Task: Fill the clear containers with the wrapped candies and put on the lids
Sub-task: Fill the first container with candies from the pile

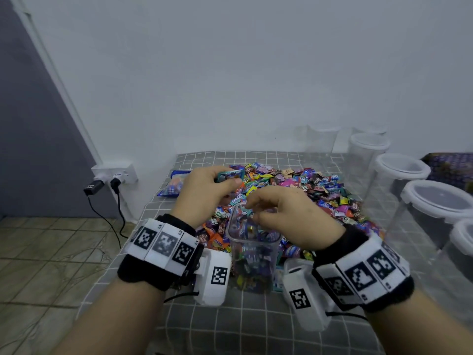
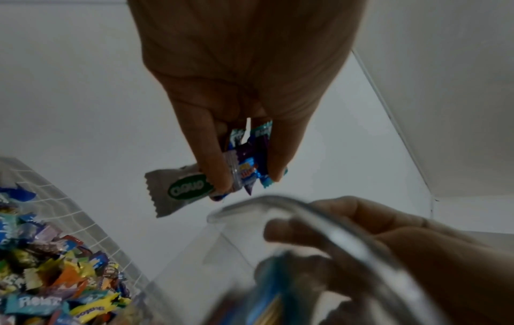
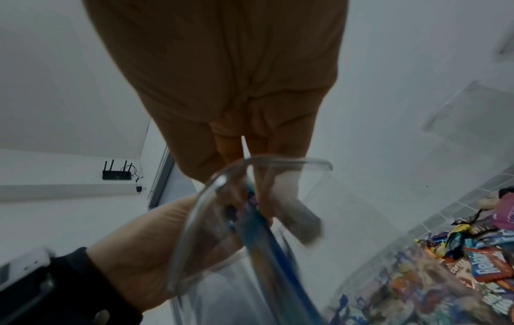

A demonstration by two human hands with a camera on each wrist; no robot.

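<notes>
A clear container [image 1: 253, 242], open-topped and partly filled with wrapped candies, stands on the grey checked tablecloth [image 1: 230, 316] in front of a big candy pile [image 1: 294, 190]. My left hand [image 1: 210, 185] hovers just left of and behind its rim [image 2: 306, 209], pinching a small bunch of candies [image 2: 244, 167], one of them white with a green oval label [image 2: 180, 189]. My right hand [image 1: 281, 213] hangs over the container's mouth, fingers [image 3: 250, 149] loosely curled downward. Below the fingertips, a blurred grey candy [image 3: 303, 220] and a blue one [image 3: 258, 220] streak down inside the rim [image 3: 222, 180].
A row of lidded clear containers [image 1: 401, 170] lines the right side, the nearest ones [image 1: 440, 198] close to my right arm. A candy bag [image 1: 170, 185] lies at the table's far left. The table's left edge drops to a tiled floor, with a wall socket and plugs [image 1: 115, 175] there.
</notes>
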